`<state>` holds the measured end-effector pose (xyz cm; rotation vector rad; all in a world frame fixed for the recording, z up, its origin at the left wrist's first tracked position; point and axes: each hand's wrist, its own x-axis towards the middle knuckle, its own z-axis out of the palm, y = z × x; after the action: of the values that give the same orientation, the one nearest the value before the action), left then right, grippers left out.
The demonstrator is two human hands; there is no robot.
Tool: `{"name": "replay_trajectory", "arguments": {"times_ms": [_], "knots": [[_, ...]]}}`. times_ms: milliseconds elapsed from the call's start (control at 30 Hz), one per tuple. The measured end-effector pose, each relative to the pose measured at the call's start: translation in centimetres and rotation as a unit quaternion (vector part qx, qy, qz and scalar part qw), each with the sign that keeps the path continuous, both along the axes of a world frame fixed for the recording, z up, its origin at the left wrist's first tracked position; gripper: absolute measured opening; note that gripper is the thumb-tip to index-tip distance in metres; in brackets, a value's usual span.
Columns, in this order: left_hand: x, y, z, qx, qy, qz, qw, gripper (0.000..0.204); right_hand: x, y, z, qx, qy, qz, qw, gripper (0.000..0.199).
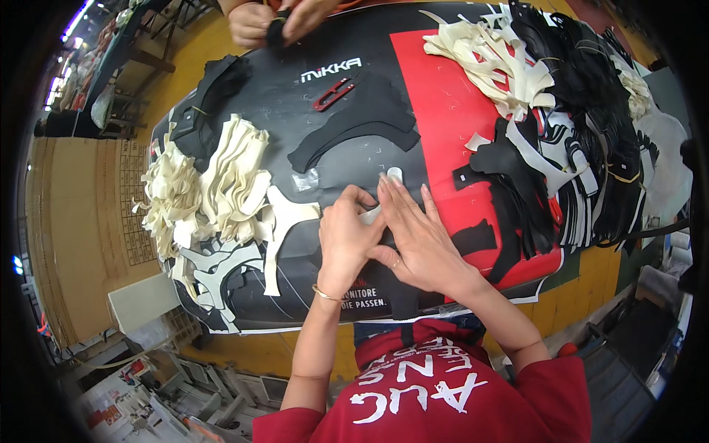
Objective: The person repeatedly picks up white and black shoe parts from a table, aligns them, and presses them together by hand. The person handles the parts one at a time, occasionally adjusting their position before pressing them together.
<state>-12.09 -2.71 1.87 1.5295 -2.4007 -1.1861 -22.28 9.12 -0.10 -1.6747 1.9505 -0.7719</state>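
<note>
My left hand (347, 238) is curled, with thumb and fingertips closed on a small pale cut piece (371, 215), most of which the hands hide. Close beside it, my right hand (419, 244) lies nearly flat with its fingers stretched out, pressing down over the same spot. A rounded white end (395, 174) shows just past the right fingertips; I cannot tell whether it belongs to the same piece. To the left of my hands lies a cream Y-shaped cut piece (284, 221). Beyond them is a stack of curved black cut pieces (354, 129).
Red-handled thread snips (334, 94) and a small clear plastic bag (304, 181) lie on the black-and-red table cover (443, 81). Cream piles (233, 173) and grey pieces (221, 269) sit left, black bundles (591, 81) right. Across the table, another person's hands (284, 22) hold something black.
</note>
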Motion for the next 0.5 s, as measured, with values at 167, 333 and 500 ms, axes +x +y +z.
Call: {"name": "replay_trajectory", "arguments": {"times_ms": [167, 333, 500], "knots": [[2.3, 0.4, 1.1, -0.003, -0.041, -0.002, 0.999, 0.034, 0.3, -0.1, -1.6, 0.029, 0.041, 0.015, 0.999, 0.093], [7.5, -0.8, 1.7, 0.039, 0.021, 0.056, 0.997, 0.026, 0.5, -0.2, -1.0, 0.067, 0.113, 0.027, 0.991, 0.088], [9.8, 0.0, 0.7, 0.133, 0.142, 0.144, 0.970, 0.022, 0.8, -0.6, -0.4, 0.082, 0.161, 0.035, 0.983, 0.080]]}}
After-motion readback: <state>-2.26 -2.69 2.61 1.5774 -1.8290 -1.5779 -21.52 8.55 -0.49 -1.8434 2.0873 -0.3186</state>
